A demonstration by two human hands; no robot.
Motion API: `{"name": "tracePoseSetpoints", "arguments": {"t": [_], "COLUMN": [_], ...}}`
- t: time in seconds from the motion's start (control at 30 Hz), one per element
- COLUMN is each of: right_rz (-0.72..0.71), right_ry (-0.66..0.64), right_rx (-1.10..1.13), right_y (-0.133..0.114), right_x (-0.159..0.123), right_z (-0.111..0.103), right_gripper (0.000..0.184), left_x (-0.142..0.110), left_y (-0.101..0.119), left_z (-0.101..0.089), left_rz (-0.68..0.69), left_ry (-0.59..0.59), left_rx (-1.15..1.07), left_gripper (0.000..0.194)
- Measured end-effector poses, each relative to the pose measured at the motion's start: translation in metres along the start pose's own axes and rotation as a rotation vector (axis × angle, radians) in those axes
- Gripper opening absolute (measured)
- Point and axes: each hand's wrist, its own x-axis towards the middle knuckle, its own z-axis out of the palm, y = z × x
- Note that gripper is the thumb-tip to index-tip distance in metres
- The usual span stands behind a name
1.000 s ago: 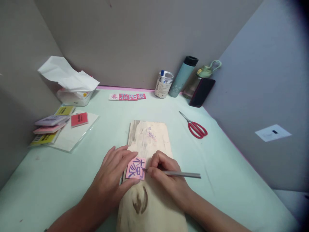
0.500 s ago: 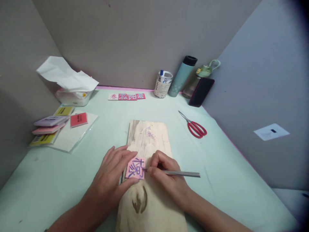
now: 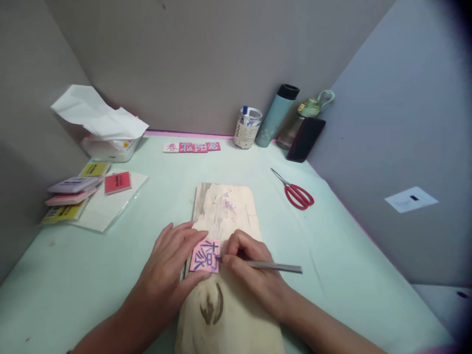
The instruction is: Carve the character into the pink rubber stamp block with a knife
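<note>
A small pink rubber block (image 3: 207, 254) with a purple character cut or drawn on it lies on a wooden board (image 3: 236, 305). My left hand (image 3: 167, 268) holds the block down from its left side, thumb at the lower edge and index finger along the upper one. In my right hand (image 3: 252, 275) is a slim grey metal carving knife (image 3: 276, 267), pinched like a pen. Its tip meets the right side of the block. Purple crumbs (image 3: 228, 204) are scattered on the far part of the board.
Red-handled scissors (image 3: 298, 195) lie right of the board. Behind stand a can of pens (image 3: 248, 135), a blue flask (image 3: 276, 118), a green bottle (image 3: 309, 107) and a phone (image 3: 307, 140). Several character tiles (image 3: 193, 147), packaged blocks (image 3: 118, 182) and a tissue tub (image 3: 110, 150) sit to the left.
The whole view has shifted very slightly. Both hands keep their grips, and the knife tip stays at the block's right side.
</note>
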Motion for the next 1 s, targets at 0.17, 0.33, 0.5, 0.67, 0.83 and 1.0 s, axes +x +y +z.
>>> {"name": "tracePoseSetpoints", "arguments": {"t": [0.17, 0.33, 0.5, 0.67, 0.83, 1.0], "right_rz": [-0.001, -0.005, -0.002, -0.005, -0.019, -0.011], "right_ry": [-0.043, -0.059, -0.064, -0.078, -0.101, -0.124], "right_rx": [0.037, 0.053, 0.048, 0.045, 0.042, 0.038], "right_y": [-0.0024, -0.0049, -0.0062, -0.0069, -0.0075, -0.0084], "right_x": [0.0006, 0.0010, 0.0016, 0.0020, 0.0013, 0.0016], "right_z": [-0.0020, -0.0033, -0.0030, -0.0037, -0.0043, -0.0048], "right_gripper": [0.017, 0.017, 0.017, 0.017, 0.016, 0.017], "left_x": [-0.0003, -0.0007, -0.0023, -0.0008, 0.0005, -0.0015], "left_y": [0.0006, 0.0009, 0.0013, 0.0011, 0.0019, 0.0025], "left_z": [0.0006, 0.0010, 0.0002, 0.0004, -0.0001, -0.0004], "left_rz": [-0.031, -0.052, -0.056, -0.063, -0.054, -0.064], "left_ry": [0.006, -0.004, 0.003, 0.001, 0.012, 0.009], "left_rx": [-0.006, -0.011, -0.014, -0.006, 0.004, -0.001], "left_gripper": [0.045, 0.045, 0.045, 0.045, 0.044, 0.045]}}
